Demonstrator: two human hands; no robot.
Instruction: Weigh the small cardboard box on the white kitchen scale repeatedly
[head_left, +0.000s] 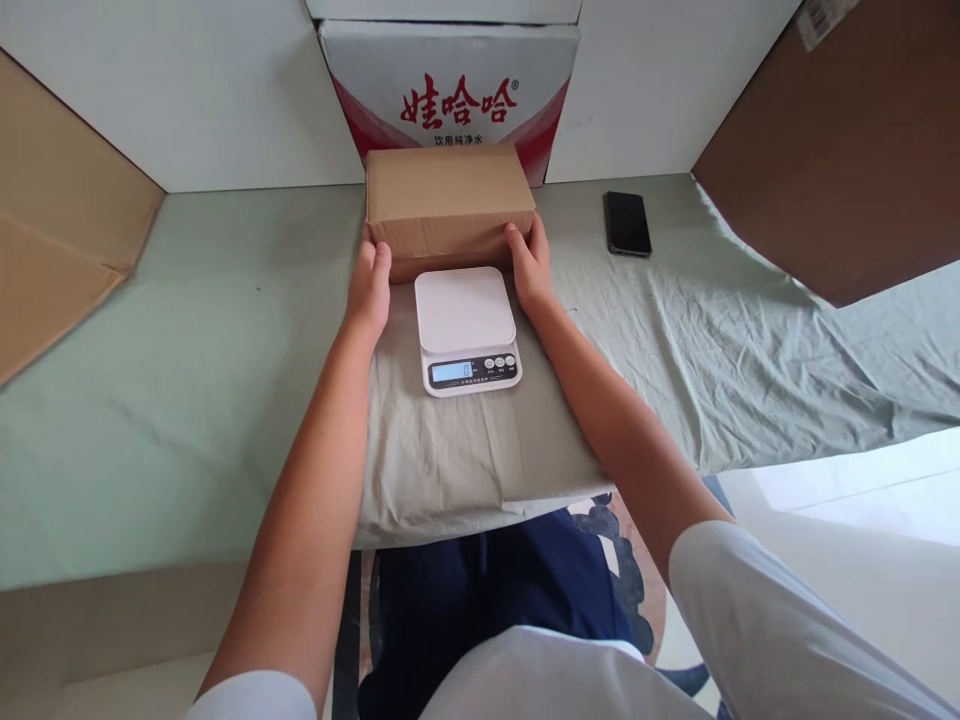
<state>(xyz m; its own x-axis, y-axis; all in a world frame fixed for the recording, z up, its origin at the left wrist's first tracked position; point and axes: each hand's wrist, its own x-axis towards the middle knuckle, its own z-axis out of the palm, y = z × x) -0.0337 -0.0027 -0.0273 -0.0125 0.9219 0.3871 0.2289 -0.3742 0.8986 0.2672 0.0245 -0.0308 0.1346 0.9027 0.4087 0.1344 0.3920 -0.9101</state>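
Observation:
A plain brown cardboard box [448, 200] rests on the cloth-covered table just behind a white digital kitchen scale [466, 328]. My left hand [369, 287] presses against the box's near-left corner, fingers together. My right hand [529, 265] grips the near-right corner, thumb on the front face and fingers round the side. The scale's platform is bare and its display reads 0.
A red-and-white printed carton [450, 90] stands behind the brown box against the wall. A black phone [627, 223] lies to the right. Flat cardboard sheets lean at far left [52, 220] and far right [832, 160]. Grey-green cloth [187, 380] covers the table.

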